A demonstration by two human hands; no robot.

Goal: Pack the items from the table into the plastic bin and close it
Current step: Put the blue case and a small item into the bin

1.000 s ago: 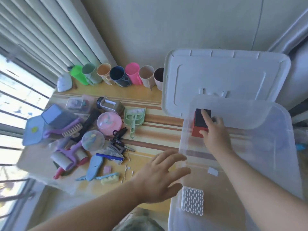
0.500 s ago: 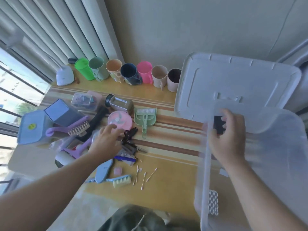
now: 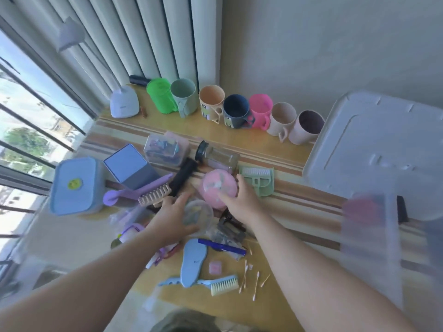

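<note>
Mostly blurred: left hand (image 3: 176, 218) grips clear round container (image 3: 199, 215); right hand (image 3: 242, 200) grips pink one (image 3: 219, 188).

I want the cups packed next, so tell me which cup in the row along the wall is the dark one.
The navy blue cup, fourth from the left, between the peach cup and the bright pink cup; all the others are light or bright.

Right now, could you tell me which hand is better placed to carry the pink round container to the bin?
Right. The right hand already touches the pink container, nearer the bin.
</note>
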